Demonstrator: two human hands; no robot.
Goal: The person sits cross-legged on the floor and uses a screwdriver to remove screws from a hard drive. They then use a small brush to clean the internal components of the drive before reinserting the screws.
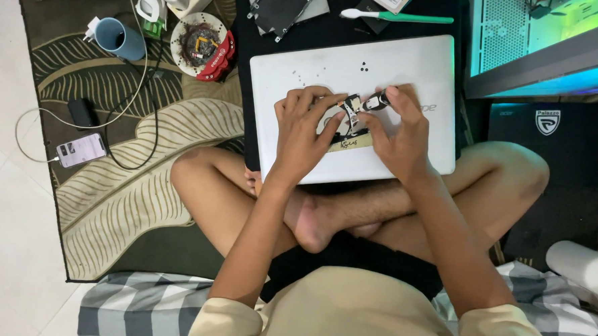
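Both my hands pinch one small black-and-white part (357, 109) over the white laptop (357, 70): left hand (305, 124) closed low-left, right hand (400, 129) closed upper-right along its slanting axis.

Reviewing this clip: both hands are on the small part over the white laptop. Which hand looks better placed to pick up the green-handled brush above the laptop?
Probably the right hand: the green-handled brush lies past the white laptop on that side. The left hand would have to cross over, and both pinch the small part.
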